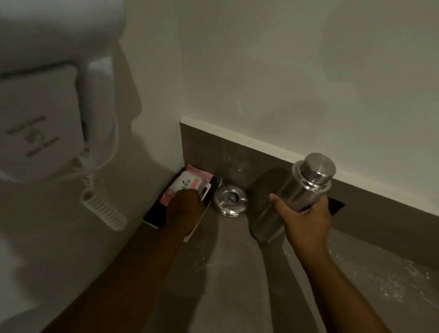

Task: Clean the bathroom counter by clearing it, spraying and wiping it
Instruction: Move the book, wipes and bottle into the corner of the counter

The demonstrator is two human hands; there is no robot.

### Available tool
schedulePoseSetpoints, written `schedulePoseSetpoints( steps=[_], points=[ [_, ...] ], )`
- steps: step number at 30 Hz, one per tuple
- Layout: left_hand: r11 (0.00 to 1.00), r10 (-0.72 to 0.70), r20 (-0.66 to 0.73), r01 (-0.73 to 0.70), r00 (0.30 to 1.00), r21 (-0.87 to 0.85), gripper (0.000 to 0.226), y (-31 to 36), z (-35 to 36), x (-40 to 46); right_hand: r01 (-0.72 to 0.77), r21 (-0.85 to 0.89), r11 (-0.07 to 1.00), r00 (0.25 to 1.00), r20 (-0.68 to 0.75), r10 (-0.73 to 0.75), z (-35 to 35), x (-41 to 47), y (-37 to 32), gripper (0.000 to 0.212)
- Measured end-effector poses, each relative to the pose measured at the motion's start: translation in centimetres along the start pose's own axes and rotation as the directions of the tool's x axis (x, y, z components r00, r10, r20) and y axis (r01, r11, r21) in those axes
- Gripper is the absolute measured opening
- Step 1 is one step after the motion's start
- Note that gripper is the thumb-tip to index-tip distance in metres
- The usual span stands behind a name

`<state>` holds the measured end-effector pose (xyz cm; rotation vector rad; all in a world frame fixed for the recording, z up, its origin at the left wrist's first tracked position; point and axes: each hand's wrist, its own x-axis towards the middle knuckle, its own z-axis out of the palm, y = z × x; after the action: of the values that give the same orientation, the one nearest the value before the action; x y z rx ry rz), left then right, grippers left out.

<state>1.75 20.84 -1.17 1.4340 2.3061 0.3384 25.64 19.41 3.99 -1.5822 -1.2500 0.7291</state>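
Note:
My right hand grips a steel bottle with a round cap, tilted and lifted above the brown counter. In the counter's back left corner lies a black tray with a pink and white wipes pack on it. My left hand rests on the tray's right side, fingers curled around its edge beside the pack. A small round steel ashtray sits on the counter between my two hands.
A white wall-mounted hair dryer with a coiled cord hangs on the left wall, close above the tray. A brown backsplash runs along the white back wall. White dust or powder speckles the counter at the right.

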Motion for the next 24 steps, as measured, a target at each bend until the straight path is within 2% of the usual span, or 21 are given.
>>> schedulePoseSetpoints(
  steps=[6, 12, 18, 24],
  points=[
    [0.997, 0.075, -0.013, -0.075, 0.997, -0.001, 0.025, 0.3, 1.1, 2.8, 0.025, -0.032, 0.999, 0.998, 0.056, -0.023, 3.6, 2.2, -0.5, 0.071],
    [0.996, 0.085, -0.030, -0.086, 0.996, -0.013, 0.023, 0.5, 1.5, 3.5, 0.040, -0.054, 0.998, 0.998, 0.058, -0.036, 4.7, 3.4, -0.5, 0.075],
    [0.990, 0.121, -0.057, -0.124, 0.991, -0.068, 0.030, 0.6, 1.5, 2.8, 0.066, -0.103, 0.992, 0.995, 0.088, -0.057, 4.5, 3.5, -0.5, 0.081],
    [0.979, 0.103, -0.140, -0.125, 0.985, -0.159, 0.025, -0.3, 1.0, -1.4, 0.019, -0.153, 0.988, 0.989, 0.150, 0.004, 1.8, 1.5, 1.3, 0.078]
  ],
)
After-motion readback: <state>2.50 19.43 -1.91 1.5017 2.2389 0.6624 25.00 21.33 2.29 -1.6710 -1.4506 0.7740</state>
